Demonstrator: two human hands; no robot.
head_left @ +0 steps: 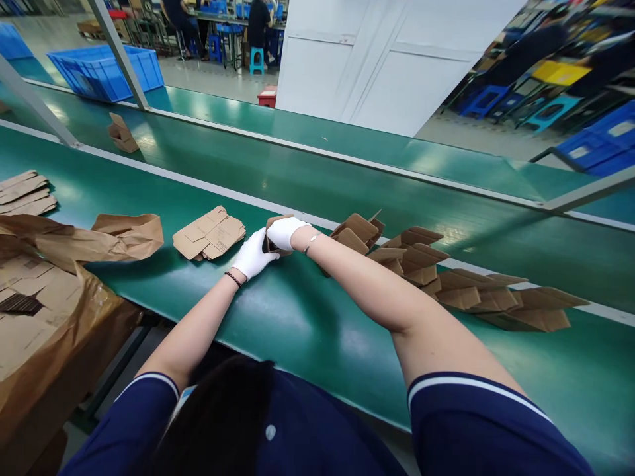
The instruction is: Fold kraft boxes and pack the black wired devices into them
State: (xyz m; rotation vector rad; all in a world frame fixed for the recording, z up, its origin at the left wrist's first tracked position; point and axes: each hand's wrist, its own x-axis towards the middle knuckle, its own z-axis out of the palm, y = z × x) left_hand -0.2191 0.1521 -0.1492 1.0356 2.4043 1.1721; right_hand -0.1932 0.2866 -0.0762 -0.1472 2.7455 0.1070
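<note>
Two gloved hands meet at the middle of my view, and between them sits one small carton (274,239), half formed, just above the green belt (307,317). Working from the left: a torn brown paper wrapper (59,291) spills flat blanks at the table's edge, and a second loose stack of blanks (24,193) lies further up the belt. Next comes a small pile of flat cartons (209,234), just beside my left hand (253,254). That hand cups the carton's near side with fingers curled against the board. My right hand (284,230) closes over the top, fingers folded down on a flap, so both hands are holding the same piece.

To do this fold well, I judge the left hand should brace the walls square while the right presses the flap fully home; a slanted wall would likely let the flap spring back.

Right of the hands, a row of finished cartons (421,254) lies touching one another, trailing toward the far right. A lone carton (122,134) rests on the far lane beyond the rail. Behind are a blue crate (104,71), a white partition (387,59), and seated people at distant benches, too small to make out.
</note>
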